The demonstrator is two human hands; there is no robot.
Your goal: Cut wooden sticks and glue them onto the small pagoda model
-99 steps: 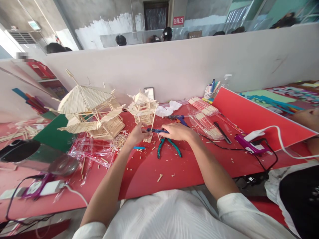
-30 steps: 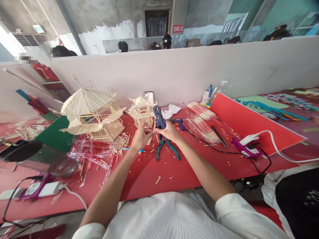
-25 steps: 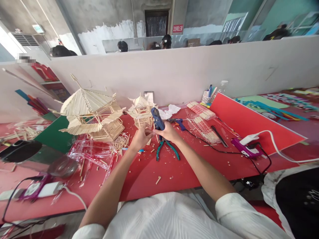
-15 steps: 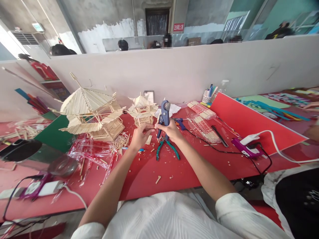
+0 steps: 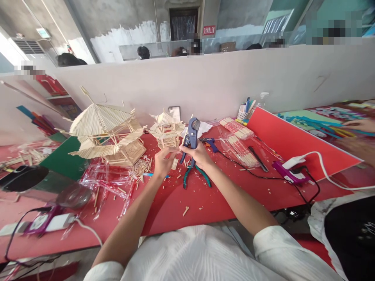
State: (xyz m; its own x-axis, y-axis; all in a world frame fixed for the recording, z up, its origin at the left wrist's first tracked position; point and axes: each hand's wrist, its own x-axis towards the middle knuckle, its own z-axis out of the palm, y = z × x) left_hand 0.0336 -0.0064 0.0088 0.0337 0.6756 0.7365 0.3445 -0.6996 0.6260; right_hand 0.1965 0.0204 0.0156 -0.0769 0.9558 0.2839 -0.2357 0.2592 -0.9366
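My right hand is wrapped round a blue hand-held pipe cutter, its curved metal blade pointing up. A thin wooden stick slants beside the cutter, its lower end at my right thumb. My left hand is closed in a pinch, fingertips against that thumb; what lies between them is too small to make out. Green-handled pliers lie on the table just below the cutter. A small pavilion model of wooden sticks stands behind my left hand, and a larger one farther left.
Red-and-clear plastic wrapping and stick offcuts litter the left. A blue glue gun, stick packs, a purple power strip and a red board are to the right. A clear jug lies at left.
Both hands have shifted slightly left with the cutter, which has turned a little so its blade shows more. A neighbour's hand at the far right has come further into view.
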